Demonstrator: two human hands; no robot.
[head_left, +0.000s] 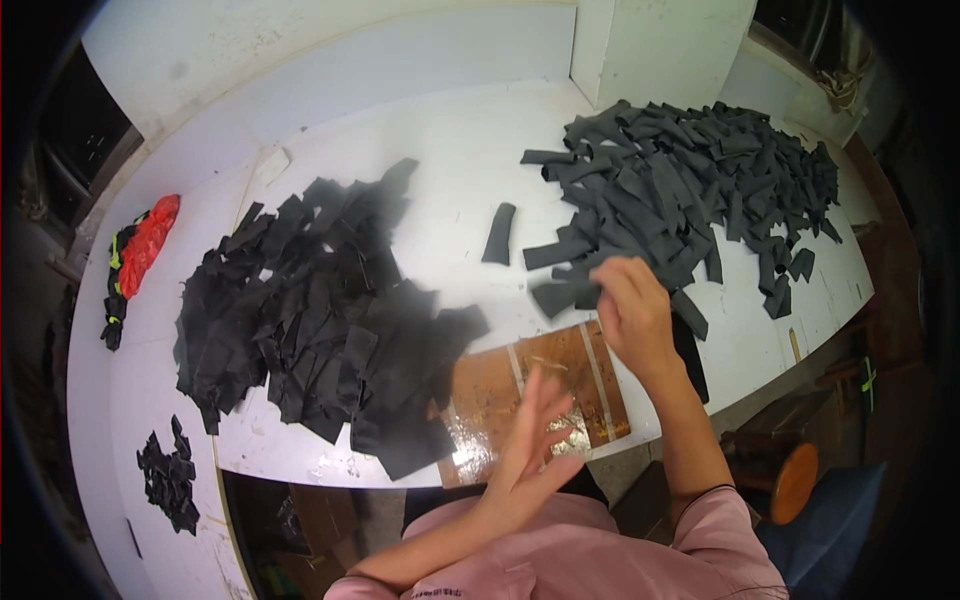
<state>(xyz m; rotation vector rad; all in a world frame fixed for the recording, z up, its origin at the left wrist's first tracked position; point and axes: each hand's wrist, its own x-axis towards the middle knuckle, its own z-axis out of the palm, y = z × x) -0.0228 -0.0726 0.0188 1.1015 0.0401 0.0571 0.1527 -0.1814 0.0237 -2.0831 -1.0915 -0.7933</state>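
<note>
My left hand (535,445) is held over a brown board (490,380) at the table's front edge, its fingers stretched out and slightly blurred. Just beyond its fingertips shows a thin tan strip (548,364), too small to name. My right hand (640,310) is at the board's far right corner, fingers bent. A dark grey folded fabric piece (558,297) meets its fingertips and runs behind them, at the near edge of a big pile of similar grey pieces (690,180). Left of the board lies a heap of flat black fabric pieces (310,310), its near right part smeared by motion.
One grey piece (499,233) lies alone between the two piles. At far left are a red plastic bag (150,245) beside a black bundle and a small black fabric heap (168,475). A round orange-brown stool (795,483) stands below the table's right edge.
</note>
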